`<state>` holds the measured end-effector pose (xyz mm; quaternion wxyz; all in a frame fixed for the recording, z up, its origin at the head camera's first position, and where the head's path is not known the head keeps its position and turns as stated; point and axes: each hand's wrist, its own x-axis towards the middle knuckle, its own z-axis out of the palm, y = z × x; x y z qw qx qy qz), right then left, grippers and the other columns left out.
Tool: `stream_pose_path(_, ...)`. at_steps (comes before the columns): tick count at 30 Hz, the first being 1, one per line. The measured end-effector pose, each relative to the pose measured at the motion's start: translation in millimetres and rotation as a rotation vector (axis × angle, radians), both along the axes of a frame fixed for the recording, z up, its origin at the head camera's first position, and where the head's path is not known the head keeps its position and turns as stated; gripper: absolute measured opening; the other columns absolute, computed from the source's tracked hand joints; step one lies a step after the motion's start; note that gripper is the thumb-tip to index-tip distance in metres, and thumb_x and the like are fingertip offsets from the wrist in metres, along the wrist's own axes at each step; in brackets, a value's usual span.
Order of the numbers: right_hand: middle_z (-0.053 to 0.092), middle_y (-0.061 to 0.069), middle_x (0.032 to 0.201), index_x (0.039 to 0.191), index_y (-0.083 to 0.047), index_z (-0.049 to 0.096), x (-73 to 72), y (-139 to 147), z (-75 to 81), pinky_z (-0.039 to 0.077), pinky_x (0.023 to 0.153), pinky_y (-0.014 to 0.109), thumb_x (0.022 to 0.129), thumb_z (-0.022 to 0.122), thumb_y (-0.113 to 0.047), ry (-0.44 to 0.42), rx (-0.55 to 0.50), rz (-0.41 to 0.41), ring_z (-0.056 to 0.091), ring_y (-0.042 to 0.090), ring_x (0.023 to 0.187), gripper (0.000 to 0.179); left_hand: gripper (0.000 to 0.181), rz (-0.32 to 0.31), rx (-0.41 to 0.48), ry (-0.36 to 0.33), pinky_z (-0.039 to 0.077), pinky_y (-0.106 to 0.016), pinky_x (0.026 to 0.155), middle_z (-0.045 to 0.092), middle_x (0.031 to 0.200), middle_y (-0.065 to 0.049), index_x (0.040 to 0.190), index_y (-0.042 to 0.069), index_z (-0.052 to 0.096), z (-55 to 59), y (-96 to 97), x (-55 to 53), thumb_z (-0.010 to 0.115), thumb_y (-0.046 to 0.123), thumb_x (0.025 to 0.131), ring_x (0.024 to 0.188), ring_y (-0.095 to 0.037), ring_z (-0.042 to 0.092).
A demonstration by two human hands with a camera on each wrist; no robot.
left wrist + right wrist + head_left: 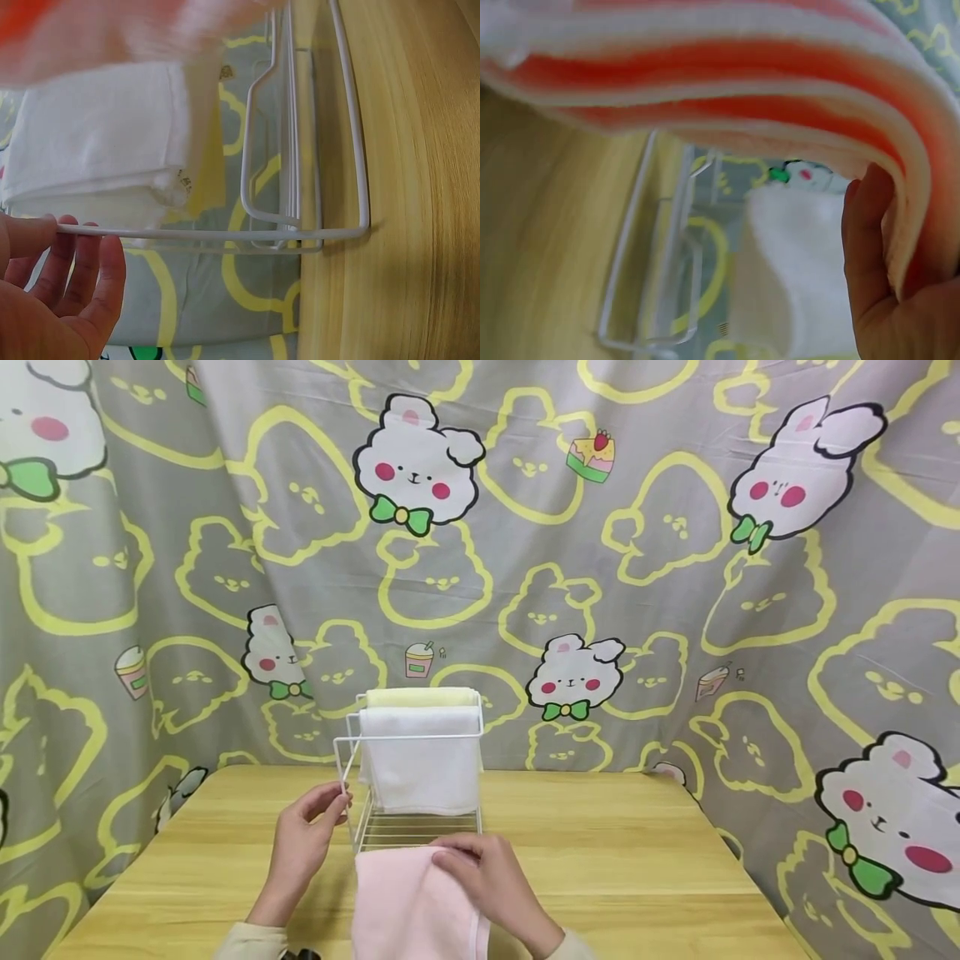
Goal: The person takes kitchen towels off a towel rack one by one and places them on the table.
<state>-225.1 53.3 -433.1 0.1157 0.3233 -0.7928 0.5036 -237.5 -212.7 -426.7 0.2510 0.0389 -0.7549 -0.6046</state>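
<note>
A white wire rack (202,235) stands on the table, and my left hand (303,839) pinches its near left upright between thumb and fingers. My right hand (495,881) grips the top edge of a folded pink towel (405,906), thumb on the near side. The towel hangs down in front of the rack, hiding the lower near part of it. In the right wrist view, the folded layers of the pink towel (727,67) spread above the hand. Over the rack's farther bars hang a white towel (423,777) and, behind it, a pale yellow towel (420,697).
The rack rests on a light wood-grain table (615,860). A grey curtain (637,602) printed with cartoon bunnies and yellow outlines surrounds its back and sides. A small dark object (303,954) shows at the bottom edge by the left sleeve.
</note>
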Motion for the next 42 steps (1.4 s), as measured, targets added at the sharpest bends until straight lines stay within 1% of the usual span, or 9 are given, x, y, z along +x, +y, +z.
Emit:
stream_pose_path(5, 0.075, -0.007, 0.094, 0.099, -0.019, 0.077, -14.3, 1, -13.8, 0.058, 0.074, 0.017, 0.093, 0.067, -0.030, -0.065, 0.044, -0.001, 0.066, 0.000, 0.084, 0.016, 0.025, -0.004, 0.005, 0.006, 0.061, -0.020, 0.074, 0.069, 0.109, -0.021, 0.114, -0.004, 0.067, 1.8, 1.2, -0.1, 0.066, 0.009, 0.093, 0.084, 0.000, 0.064)
stream_pose_path(13, 0.075, -0.001, 0.098, 0.103, -0.012, 0.076, -24.7, 1, -35.4, 0.057, 0.075, 0.016, 0.092, 0.068, -0.024, -0.158, 0.102, 0.095, 0.067, 0.003, 0.088, 0.018, 0.025, 0.000, 0.018, 0.003, 0.062, -0.020, 0.075, 0.070, 0.109, -0.020, 0.114, -0.002, 0.068, 1.0, 1.5, 1.5, 0.067, 0.010, 0.092, 0.085, -0.001, 0.064)
stream_pose_path(17, 0.075, -0.001, 0.099, 0.103, -0.011, 0.076, -27.4, 0, -43.4, 0.057, 0.078, 0.016, 0.092, 0.069, -0.021, -0.182, 0.123, 0.123, 0.068, 0.003, 0.089, 0.017, 0.025, -0.004, 0.018, -0.008, 0.061, -0.020, 0.076, 0.069, 0.110, -0.020, 0.115, -0.001, 0.068, 0.4, 1.8, 2.1, 0.067, 0.010, 0.093, 0.087, -0.002, 0.064)
stream_pose_path(20, 0.075, -0.001, 0.102, 0.106, -0.011, 0.076, -29.3, -2, -47.3, 0.057, 0.082, 0.016, 0.092, 0.068, -0.020, -0.156, 0.160, 0.132, 0.067, 0.003, 0.093, 0.018, 0.025, -0.004, 0.021, -0.013, 0.061, -0.020, 0.076, 0.069, 0.110, -0.020, 0.115, -0.001, 0.068, 0.2, 2.0, 1.4, 0.067, 0.011, 0.093, 0.087, -0.002, 0.064)
stream_pose_path(25, 0.073, -0.002, 0.107, 0.110, -0.011, 0.073, -32.0, -1, -48.5, 0.056, 0.087, 0.018, 0.092, 0.068, -0.016, -0.081, 0.238, 0.140, 0.065, 0.003, 0.099, 0.019, 0.026, -0.008, 0.027, -0.009, 0.061, -0.019, 0.076, 0.069, 0.112, -0.020, 0.116, -0.001, 0.067, 0.0, 1.8, 0.7, 0.067, 0.010, 0.093, 0.087, 0.000, 0.063)
stream_pose_path(29, 0.072, -0.002, 0.105, 0.110, -0.010, 0.072, -33.8, 1, -44.7, 0.057, 0.084, 0.019, 0.092, 0.067, -0.011, -0.145, 0.206, 0.152, 0.064, 0.004, 0.096, 0.019, 0.026, -0.011, 0.024, -0.014, 0.061, -0.019, 0.076, 0.069, 0.112, -0.020, 0.116, -0.001, 0.067, -0.5, 1.0, 1.1, 0.067, 0.012, 0.093, 0.088, 0.001, 0.063)
stream_pose_path(33, 0.072, -0.001, 0.105, 0.111, -0.008, 0.071, -36.3, 4, -40.6, 0.057, 0.083, 0.018, 0.092, 0.066, -0.009, -0.214, 0.156, 0.135, 0.065, 0.006, 0.096, 0.020, 0.027, -0.013, 0.016, -0.015, 0.061, -0.019, 0.077, 0.069, 0.112, -0.020, 0.117, 0.000, 0.067, -1.0, 0.4, 1.2, 0.067, 0.013, 0.093, 0.088, 0.000, 0.063)
stream_pose_path(37, 0.072, -0.001, 0.110, 0.112, -0.009, 0.072, -38.4, 7, -37.5, 0.057, 0.086, 0.018, 0.092, 0.068, -0.014, -0.205, 0.158, 0.109, 0.067, 0.009, 0.099, 0.021, 0.027, -0.013, 0.012, -0.009, 0.061, -0.019, 0.076, 0.069, 0.111, -0.020, 0.116, 0.000, 0.067, -1.6, 0.0, 1.4, 0.067, 0.014, 0.093, 0.088, -0.002, 0.064)
stream_pose_path(42, 0.072, 0.000, 0.112, 0.111, -0.008, 0.072, -38.4, 9, -33.4, 0.057, 0.083, 0.018, 0.091, 0.069, -0.017, -0.201, 0.143, 0.102, 0.067, 0.012, 0.101, 0.022, 0.027, -0.020, 0.016, -0.002, 0.061, -0.019, 0.076, 0.069, 0.111, -0.021, 0.116, -0.001, 0.067, -2.2, -0.2, 1.7, 0.067, 0.012, 0.093, 0.089, -0.002, 0.064)
